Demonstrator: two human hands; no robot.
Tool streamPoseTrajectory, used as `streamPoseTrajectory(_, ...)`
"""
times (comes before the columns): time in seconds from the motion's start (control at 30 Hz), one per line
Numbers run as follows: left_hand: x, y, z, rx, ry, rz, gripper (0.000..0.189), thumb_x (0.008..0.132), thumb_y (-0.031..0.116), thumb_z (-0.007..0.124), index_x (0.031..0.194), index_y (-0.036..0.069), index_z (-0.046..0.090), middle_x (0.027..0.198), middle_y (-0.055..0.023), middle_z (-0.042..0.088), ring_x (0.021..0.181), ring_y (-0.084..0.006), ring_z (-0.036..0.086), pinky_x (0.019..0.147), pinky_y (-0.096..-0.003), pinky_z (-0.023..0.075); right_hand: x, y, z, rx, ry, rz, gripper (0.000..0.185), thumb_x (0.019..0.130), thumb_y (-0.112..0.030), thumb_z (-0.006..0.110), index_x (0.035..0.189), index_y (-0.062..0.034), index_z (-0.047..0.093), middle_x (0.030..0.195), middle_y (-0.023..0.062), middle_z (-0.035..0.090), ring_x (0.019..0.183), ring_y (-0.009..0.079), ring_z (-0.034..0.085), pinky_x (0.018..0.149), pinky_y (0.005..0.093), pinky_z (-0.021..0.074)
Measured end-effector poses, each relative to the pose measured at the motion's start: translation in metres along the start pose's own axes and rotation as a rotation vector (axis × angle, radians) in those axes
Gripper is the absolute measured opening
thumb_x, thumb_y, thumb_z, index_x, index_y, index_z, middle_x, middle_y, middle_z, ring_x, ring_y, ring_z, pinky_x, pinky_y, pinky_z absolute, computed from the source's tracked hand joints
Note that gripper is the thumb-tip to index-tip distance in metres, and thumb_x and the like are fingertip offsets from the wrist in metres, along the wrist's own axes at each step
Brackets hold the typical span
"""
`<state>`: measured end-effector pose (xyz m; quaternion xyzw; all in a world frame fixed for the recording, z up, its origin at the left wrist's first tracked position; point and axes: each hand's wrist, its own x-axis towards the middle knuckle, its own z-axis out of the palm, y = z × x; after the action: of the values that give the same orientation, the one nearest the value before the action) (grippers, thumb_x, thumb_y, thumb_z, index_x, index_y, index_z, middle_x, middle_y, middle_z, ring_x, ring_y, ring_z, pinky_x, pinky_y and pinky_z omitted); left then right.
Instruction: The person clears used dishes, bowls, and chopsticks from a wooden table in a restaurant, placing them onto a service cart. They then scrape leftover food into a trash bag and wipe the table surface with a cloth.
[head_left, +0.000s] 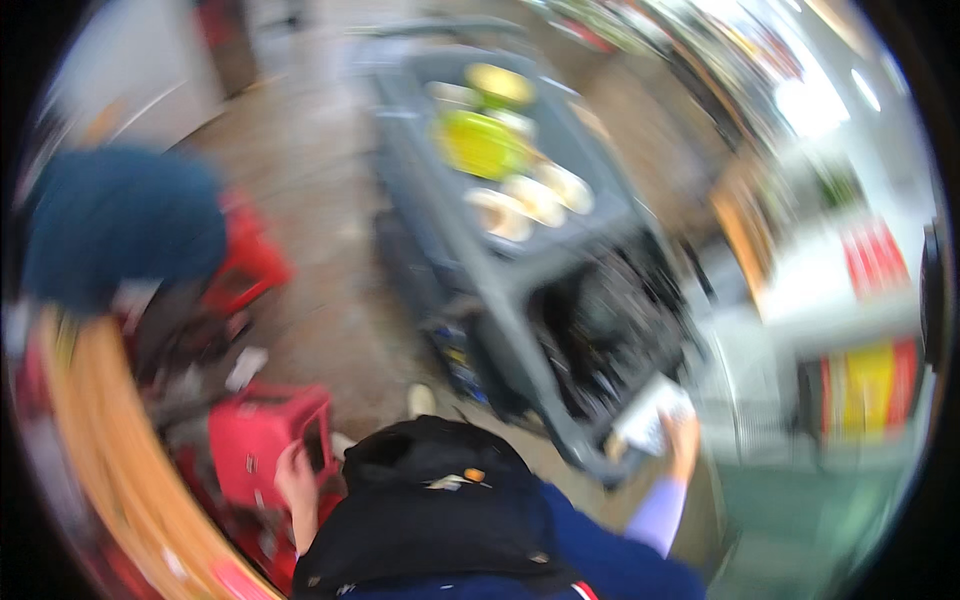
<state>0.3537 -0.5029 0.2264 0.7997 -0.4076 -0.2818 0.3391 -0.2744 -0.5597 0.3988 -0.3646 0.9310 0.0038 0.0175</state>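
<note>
My right hand (681, 442) grips a white cloth or paper (651, 417) by its right side, over the near corner of a grey plastic utility cart (499, 289). A small tan piece shows at the left end of this white thing; blur hides what it is. My left hand (295, 476) is low on the left, beside a red plastic stool (255, 442). Whether its fingers touch the stool cannot be made out. In the cart's far tray sit a lime-green basin (480, 144), a yellow-green bowl (501, 84) and several pale bowls (534, 201). Its near compartment (600, 337) holds dark, blurred items.
A person in a dark teal knit cap (124, 225) is close on the left, by a wooden tabletop (112, 427) and another red stool (244, 255). On the right stand a pale counter (802, 277) and a red-and-yellow box (870, 390). Concrete floor (330, 300) lies between.
</note>
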Motion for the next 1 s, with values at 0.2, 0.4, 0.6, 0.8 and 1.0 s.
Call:
streamPoseTrajectory(0.2,-0.034,0.059,0.076,-0.029,0.203,-0.028,0.017,0.084,0.01,0.055,0.097,0.004,0.064,0.094,-0.0161,0.064,0.09,-0.034,0.061,0.079,-0.0413,0.0497,0.096,-0.086,-0.074,0.157,0.267,-0.555,0.051,0.084,-0.026,0.062,0.125,0.0035,0.052,0.117,0.0218,0.059,0.103,0.0302,0.059,0.089,0.0409,0.0481)
streamPoseTrajectory(0.4,-0.093,0.031,0.059,-0.108,0.441,-0.344,0.017,0.084,0.009,0.055,0.098,0.004,0.064,0.094,-0.0165,0.063,0.085,-0.035,0.062,0.076,-0.0412,0.0507,0.06,-0.26,-0.159,0.458,0.032,-1.045,0.044,0.095,-0.024,0.052,0.13,0.0017,0.048,0.122,0.0195,0.057,0.104,0.031,0.057,0.093,0.0422,0.0466)
streamPoseTrajectory(0.6,-0.183,-0.04,0.008,-0.139,0.915,-0.65,0.014,0.082,0.007,0.06,0.094,0.002,0.066,0.091,-0.0178,0.066,0.084,-0.0316,0.065,0.075,-0.0361,0.0515,-0.138,-0.488,0.02,0.989,-1.344,-0.931,0.02,0.096,-0.024,0.052,0.101,-0.0054,0.059,0.088,0.0025,0.06,0.072,0.0143,0.059,0.059,0.029,0.0508)
streamPoseTrajectory(0.8,-0.265,-0.088,-0.007,-0.507,1.228,-0.804,0.014,0.089,0.004,0.053,0.099,-0.001,0.062,0.078,-0.0065,0.062,0.07,-0.0122,0.059,0.066,-0.025,0.0485,-0.411,-0.602,0.075,0.802,-1.789,-1.258,0.032,0.087,-0.007,0.059,0.119,-0.0025,0.055,0.097,0.0068,0.064,0.08,0.0171,0.063,0.07,0.0291,0.0522)
streamPoseTrajectory(1.0,-0.262,-0.08,0.013,-0.684,1.382,-0.92,0.014,0.092,0.004,0.049,0.099,-0.001,0.06,0.078,-0.0034,0.059,0.07,-0.0094,0.056,0.064,-0.0227,0.0477,-0.577,-0.735,0.094,0.607,0.168,-2.42,0.008,0.085,-0.012,0.054,0.086,-0.0041,0.056,0.08,0.0137,0.065,0.077,0.0323,0.065,0.067,0.04,0.0522)
